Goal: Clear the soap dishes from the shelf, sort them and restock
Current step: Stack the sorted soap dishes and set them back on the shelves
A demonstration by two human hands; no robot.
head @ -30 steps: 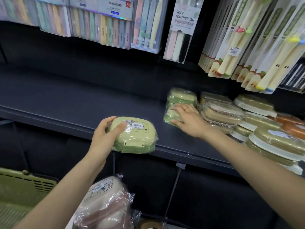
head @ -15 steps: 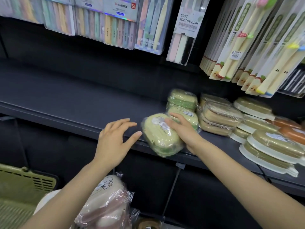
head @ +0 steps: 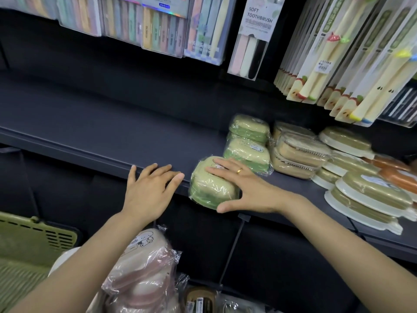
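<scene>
Fingers (head: 216,169) of the right hand (head: 246,188) lie straight and spread across the top of a green wrapped soap dish (head: 209,188), thumb low at its near side. That dish sits at the front edge of the dark shelf (head: 112,136), just in front of two stacked green dishes (head: 248,141). The left hand (head: 149,190) hovers just beside it, fingers loosely apart, holding nothing. Pink wrapped dishes (head: 140,267) lie below.
</scene>
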